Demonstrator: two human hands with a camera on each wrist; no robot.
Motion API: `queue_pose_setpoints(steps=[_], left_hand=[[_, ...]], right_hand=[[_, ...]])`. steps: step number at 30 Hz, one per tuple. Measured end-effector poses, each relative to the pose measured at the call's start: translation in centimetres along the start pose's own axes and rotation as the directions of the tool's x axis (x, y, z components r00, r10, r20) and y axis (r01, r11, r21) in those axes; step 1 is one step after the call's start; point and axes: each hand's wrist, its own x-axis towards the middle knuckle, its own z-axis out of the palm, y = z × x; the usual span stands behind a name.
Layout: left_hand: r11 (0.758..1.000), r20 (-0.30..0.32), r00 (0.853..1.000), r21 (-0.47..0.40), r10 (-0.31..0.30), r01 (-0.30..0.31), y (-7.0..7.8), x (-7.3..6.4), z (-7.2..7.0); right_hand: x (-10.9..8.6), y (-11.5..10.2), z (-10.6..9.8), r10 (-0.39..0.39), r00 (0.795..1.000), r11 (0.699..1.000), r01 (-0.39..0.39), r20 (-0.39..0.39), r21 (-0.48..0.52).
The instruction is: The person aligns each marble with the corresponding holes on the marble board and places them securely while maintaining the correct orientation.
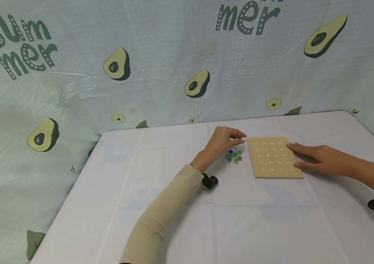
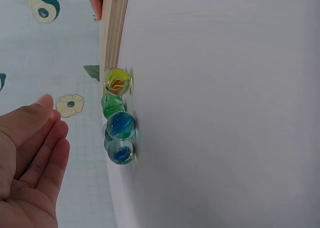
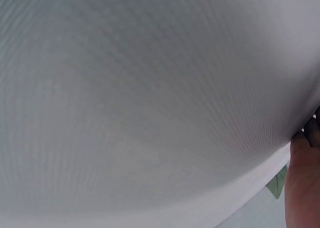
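Observation:
My left hand [image 1: 224, 140] pinches a small clear marble [image 1: 244, 138] between thumb and fingertips, just off the upper left corner of a square wooden board [image 1: 279, 175] with rows of shallow hollows. In the left wrist view the hand's fingers hide that marble. Beneath the hand, several glass marbles [image 1: 235, 154] lie clustered on the table; the left wrist view shows green, a blue-swirled marble [image 2: 121, 125] and a yellow-orange marble [image 2: 118, 81]. My right hand [image 1: 325, 158] touches the board's right edge with extended fingers and thumb. Its fingertips are mostly out of sight in the right wrist view.
A white cloth covers the table [image 1: 239, 227]. Behind it hangs a pale curtain [image 1: 160, 66] printed with avocados and lettering. Each wrist carries a black camera, such as the left wrist camera [image 1: 210, 182].

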Motion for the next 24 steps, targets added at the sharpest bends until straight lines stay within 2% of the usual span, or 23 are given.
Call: queue_pose_setpoints(steps=[8, 11, 17, 20, 24], left_hand=[[1.000, -0.014, 1.000, -0.023, -0.004, 0.003, -0.2, 1.3, 1.0], [1.000, -0.025, 0.999, -0.021, -0.024, 0.023, 0.0, 1.7, 1.3], [0.995, -0.035, 0.997, -0.078, -0.065, 0.062, 0.1, 2.3, 2.3], [0.995, -0.024, 0.997, -0.065, -0.079, 0.077, 0.2, 2.6, 2.8], [0.990, 0.008, 0.991, -0.043, -0.133, 0.133, 0.4, 3.0, 3.3]], right_hand=[[0.0, -0.1, 0.0, -0.005, 1.000, 1.000, 0.005, -0.008, 0.005], [0.0, -0.1, 0.1, -0.007, 1.000, 1.000, 0.007, -0.011, 0.004], [0.1, -0.1, -0.1, 0.004, 1.000, 1.000, -0.004, -0.011, 0.008], [0.2, -0.1, -0.2, -0.001, 1.000, 1.000, 0.001, 0.006, 0.016], [0.3, -0.2, -0.3, 0.013, 1.000, 1.000, -0.013, 0.021, 0.015]])
